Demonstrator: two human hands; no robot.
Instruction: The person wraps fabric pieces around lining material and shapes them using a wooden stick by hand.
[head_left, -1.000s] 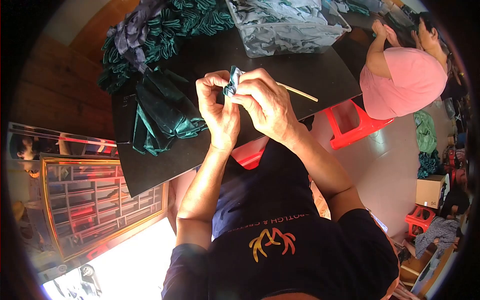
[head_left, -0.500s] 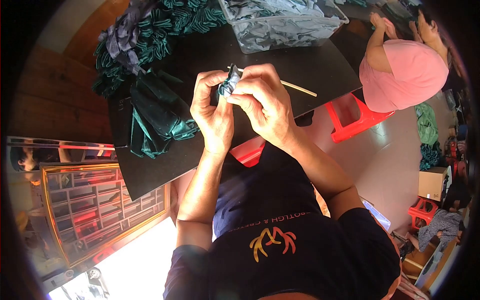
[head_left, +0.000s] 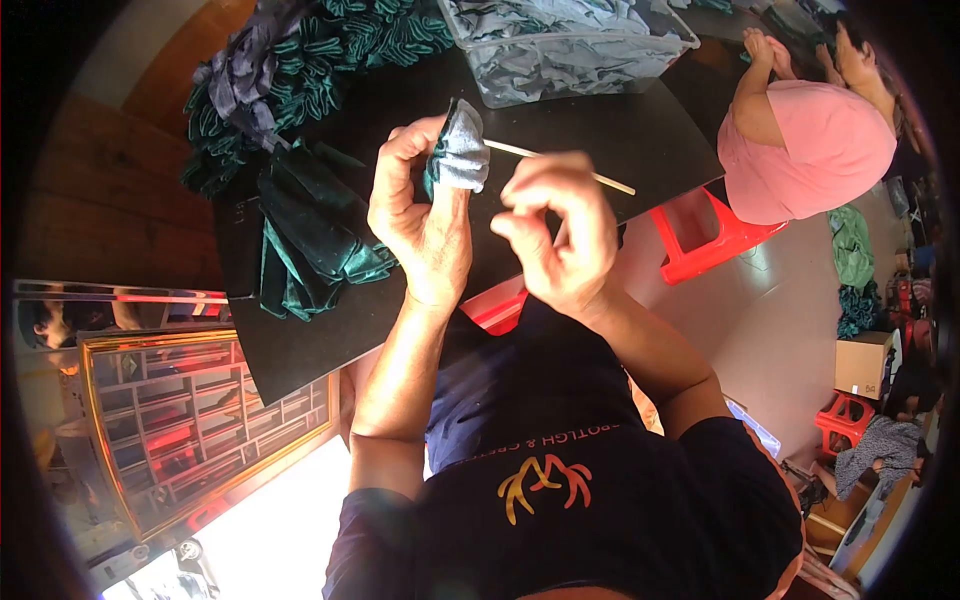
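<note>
Left hand (head_left: 425, 225) holds a bit of cloth (head_left: 463, 152)

I grip it, green and pale, above the black tabletop (head_left: 420, 92). My right hand (head_left: 565, 228) is near, blurry, fingers curled with a gap at the thumb. A thin stick (head_left: 615, 184) lies behind that hand. Dark green cloth (head_left: 320, 222) is off to the left, and a clear bin (head_left: 560, 39) of pale cloth (head_left: 570, 72) sits farther back.

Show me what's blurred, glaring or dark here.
In the head view, the right hand is smeared, apparently by motion, while the left hand and its cloth look sharper; head view, lower left: glare burns out to white; head view, corners: black.
</note>
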